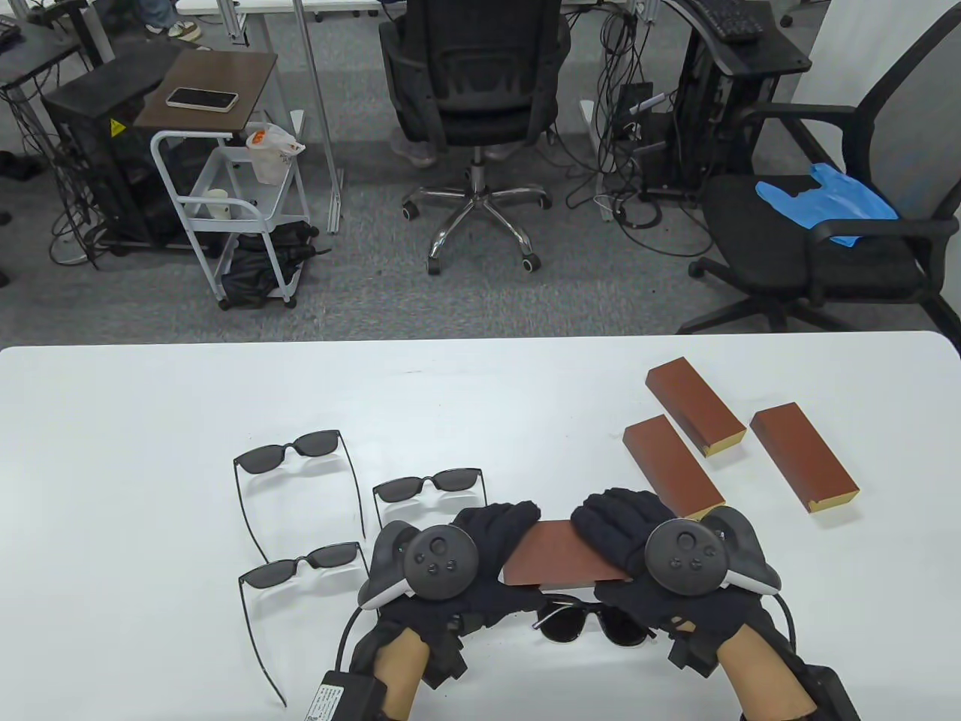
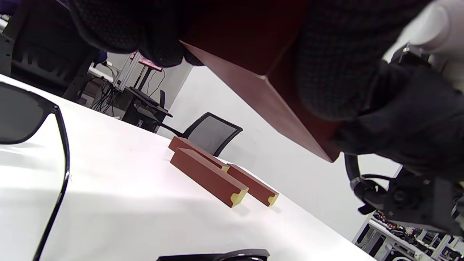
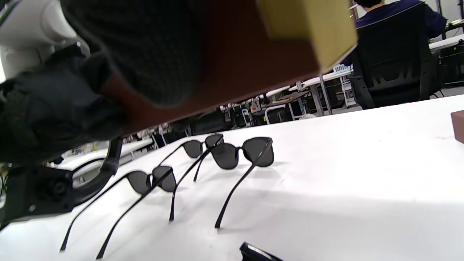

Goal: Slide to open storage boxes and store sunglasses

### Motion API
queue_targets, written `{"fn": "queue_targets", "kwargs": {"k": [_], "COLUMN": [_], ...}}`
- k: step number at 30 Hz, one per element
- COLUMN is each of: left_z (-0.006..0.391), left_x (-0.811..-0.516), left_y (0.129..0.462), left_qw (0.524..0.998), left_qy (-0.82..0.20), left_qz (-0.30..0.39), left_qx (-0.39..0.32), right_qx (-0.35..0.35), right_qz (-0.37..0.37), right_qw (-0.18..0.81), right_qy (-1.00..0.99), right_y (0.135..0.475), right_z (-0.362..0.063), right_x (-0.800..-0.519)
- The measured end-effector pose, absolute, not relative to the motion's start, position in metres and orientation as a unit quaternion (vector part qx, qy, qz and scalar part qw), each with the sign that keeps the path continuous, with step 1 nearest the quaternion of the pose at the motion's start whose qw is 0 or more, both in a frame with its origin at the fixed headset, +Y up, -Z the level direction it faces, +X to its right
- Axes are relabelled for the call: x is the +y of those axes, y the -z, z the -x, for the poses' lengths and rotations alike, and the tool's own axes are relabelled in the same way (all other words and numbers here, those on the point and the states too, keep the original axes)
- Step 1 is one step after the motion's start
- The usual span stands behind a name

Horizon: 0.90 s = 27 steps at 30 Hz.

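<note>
Both hands hold one brown storage box (image 1: 559, 556) above the table near its front edge. My left hand (image 1: 495, 537) grips the box's left end, and my right hand (image 1: 612, 529) grips its right end; the box's yellow end (image 3: 308, 21) shows in the right wrist view. Under the box lies a pair of dark sunglasses (image 1: 593, 623), partly hidden. Three more pairs of sunglasses (image 1: 289, 454) (image 1: 428, 487) (image 1: 300, 565) lie to the left with arms unfolded. Three more brown boxes (image 1: 694, 405) (image 1: 672, 466) (image 1: 803, 454) lie at the right.
The white table (image 1: 150, 420) has bare room at its far left and back. Beyond its far edge stand office chairs (image 1: 477, 98), a small trolley (image 1: 225, 203) and cables on the floor.
</note>
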State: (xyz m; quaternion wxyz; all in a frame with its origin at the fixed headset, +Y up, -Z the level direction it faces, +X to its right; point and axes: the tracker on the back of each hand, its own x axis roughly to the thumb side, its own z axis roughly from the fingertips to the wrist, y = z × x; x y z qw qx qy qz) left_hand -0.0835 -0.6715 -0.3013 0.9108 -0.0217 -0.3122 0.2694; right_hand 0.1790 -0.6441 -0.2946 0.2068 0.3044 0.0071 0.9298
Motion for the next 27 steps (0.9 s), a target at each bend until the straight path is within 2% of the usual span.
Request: {"fn": "queue_targets", "kwargs": {"k": [8, 19, 27], "left_z": [0.106, 0.112, 0.12], "left_x": [-0.671, -0.677, -0.673], "left_y": [0.309, 0.313, 0.313], "left_qw": [0.904, 0.893, 0.896], "left_qy": [-0.304, -0.334, -0.338], "left_qz": [0.049, 0.083, 0.069], "left_qx": [-0.295, -0.291, -0.279], "right_qx": [0.01, 0.042, 0.043], "right_qz": [-0.272, -0.284, -0.268], "right_qw": [0.272, 0.348, 0.366], "right_qy": [-0.923, -0.893, -0.89], "right_y": [0.305, 0.31, 0.314], "right_z": [-0.209, -0.209, -0.219], "right_x": [-0.65, -0.661, -0.663]}}
